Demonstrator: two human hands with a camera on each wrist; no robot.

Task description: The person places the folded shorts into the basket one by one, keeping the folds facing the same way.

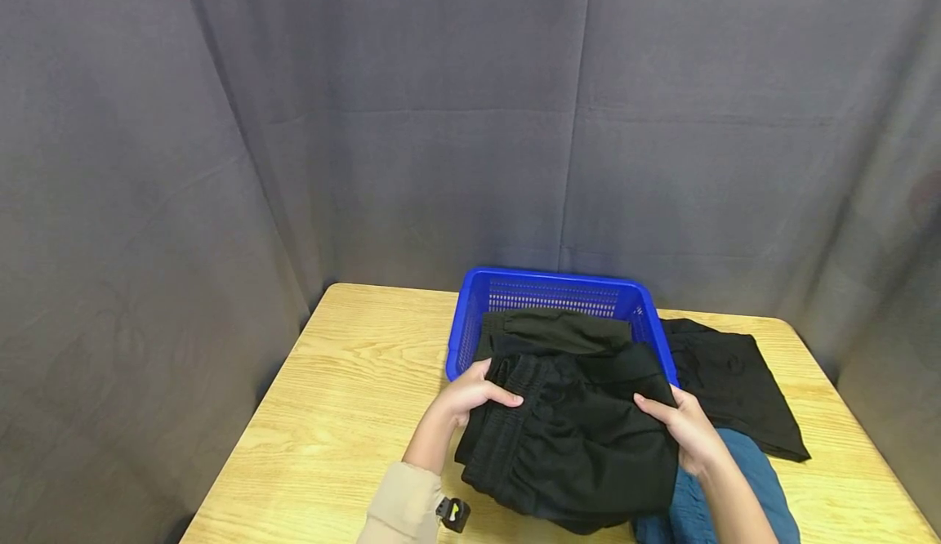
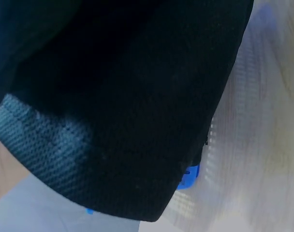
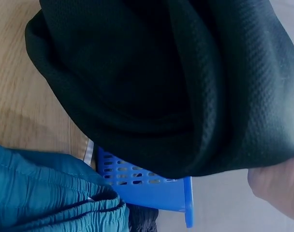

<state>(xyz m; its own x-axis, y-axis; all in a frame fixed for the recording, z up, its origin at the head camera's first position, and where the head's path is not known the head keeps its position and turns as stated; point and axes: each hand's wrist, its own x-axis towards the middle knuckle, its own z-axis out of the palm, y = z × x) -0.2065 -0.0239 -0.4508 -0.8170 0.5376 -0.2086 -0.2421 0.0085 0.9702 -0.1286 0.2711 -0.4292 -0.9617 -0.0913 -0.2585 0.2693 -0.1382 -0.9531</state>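
Note:
Folded black pants (image 1: 581, 446) with a gathered elastic waistband are held up in front of the basket, overlapping its near side. My left hand (image 1: 474, 395) grips them at the waistband end, thumb on top. At the opposite end my right hand (image 1: 687, 430) pinches the cloth, its thumb also on top and the other fingers mostly hidden beneath. Behind the pants stands a blue plastic basket (image 1: 559, 275), with a dark green garment (image 1: 559, 330) lying inside. Black cloth (image 2: 137, 121) fills most of the left wrist view, where the left hand's fingers are hidden.
Right of the basket a black garment (image 1: 735, 389) lies flat on the wooden table (image 1: 331, 413). A blue garment (image 1: 757, 470) with a gathered waistband, partly under my right forearm, lies nearer. Grey curtains (image 1: 441, 119) hang behind and at both sides.

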